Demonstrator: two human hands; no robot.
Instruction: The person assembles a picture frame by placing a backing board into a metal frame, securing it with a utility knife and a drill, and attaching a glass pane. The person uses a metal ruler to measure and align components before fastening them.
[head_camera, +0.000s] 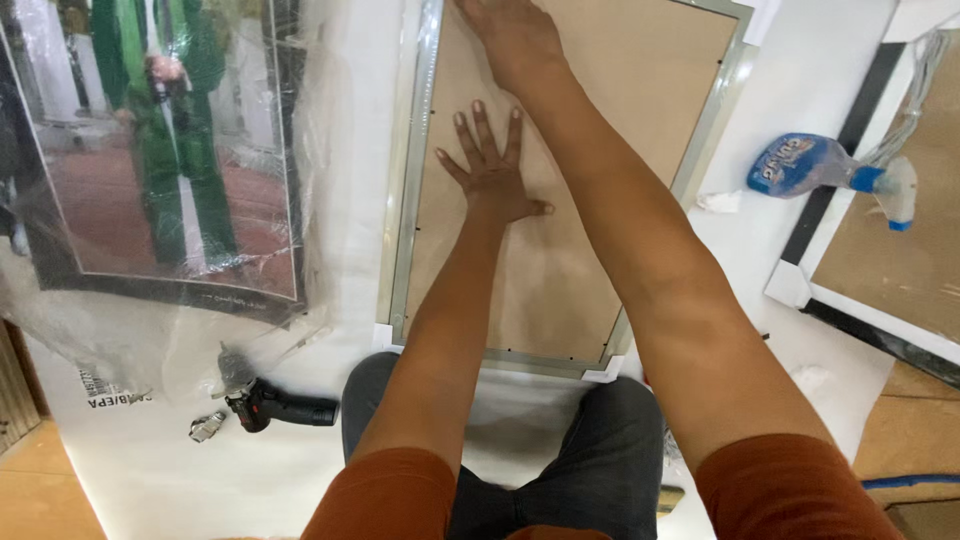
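Note:
A picture frame lies face down in front of me, its brown backing board (640, 110) edged by a silver frame rim (412, 190). My left hand (490, 165) lies flat on the board with fingers spread, near the board's middle. My right hand (515, 35) reaches further out and presses flat on the board near its far edge; its fingertips are cut off by the picture's top. Both hands hold nothing.
A large photo print under clear plastic wrap (170, 150) lies to the left. A dark power drill (265, 400) rests on white paper near my left knee. At right lie a blue spray bottle (815, 170) and a second frame (890, 260), face down.

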